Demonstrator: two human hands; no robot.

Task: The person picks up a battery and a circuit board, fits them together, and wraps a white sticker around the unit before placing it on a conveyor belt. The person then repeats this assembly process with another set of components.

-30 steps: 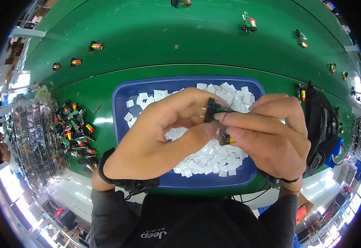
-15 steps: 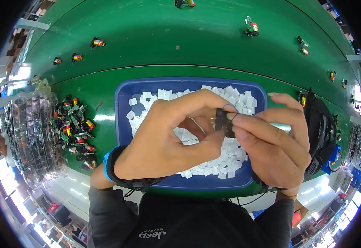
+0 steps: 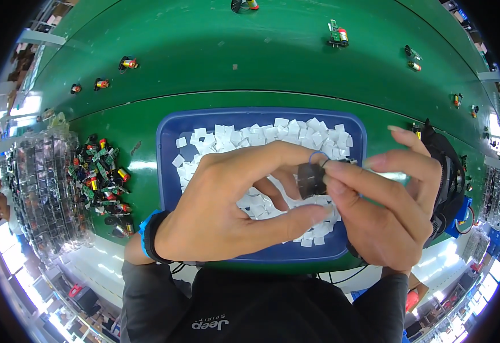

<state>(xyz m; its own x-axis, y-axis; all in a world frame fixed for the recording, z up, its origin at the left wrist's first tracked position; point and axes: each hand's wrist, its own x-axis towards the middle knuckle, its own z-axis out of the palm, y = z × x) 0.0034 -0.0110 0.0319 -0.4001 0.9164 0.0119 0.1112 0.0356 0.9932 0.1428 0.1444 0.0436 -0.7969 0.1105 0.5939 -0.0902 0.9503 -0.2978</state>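
A small black part (image 3: 312,179) with a thin blue wire and a dark wire is pinched between the thumb and forefinger of my right hand (image 3: 383,211). The other right fingers are raised and apart. My left hand (image 3: 227,194) curves around the part from the left. Its forefinger reaches to the wire, while its thumb sits below, clear of the part. Whether the hidden left fingers touch the part's back does not show. Beneath both hands is a blue tray (image 3: 166,134) with many small white squares (image 3: 258,134).
Left of the tray lies a heap of small circuit boards with red-yellow cylinders (image 3: 98,171), beside stacked clear compartment trays (image 3: 44,188). Similar assemblies, such as one with a green board (image 3: 337,35), stand spaced along the far green surface (image 3: 175,34). A black bag (image 3: 445,177) sits at the right.
My left thumb has come away from the black part and dropped lower. The part has turned a little in my right fingers. Assemblies on the far surface have shifted left.
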